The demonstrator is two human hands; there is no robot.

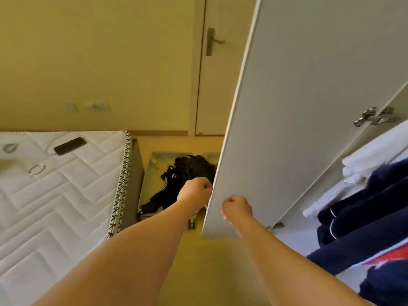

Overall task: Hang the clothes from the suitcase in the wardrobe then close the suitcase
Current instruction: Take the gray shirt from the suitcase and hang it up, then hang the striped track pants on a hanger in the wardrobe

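Yellow floor point(207, 272) beside the bed point(66, 195) bears the suitcase point(159, 156) of clothes point(189, 168), just beyond the left hand point(195, 191) — nearer than the right hand point(237, 207); both curled, holding what I cannot tell.

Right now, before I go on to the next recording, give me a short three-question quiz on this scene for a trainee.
1. True or false: the suitcase on the floor is closed.
2. Where does the phone lie? A) on the mattress B) in the suitcase C) on the floor
3. Fill in: the dark blue clothes hang inside the ____, whose door stands open.
Key: 1 false, it lies open with black clothes in it. 2 A. 3 wardrobe.
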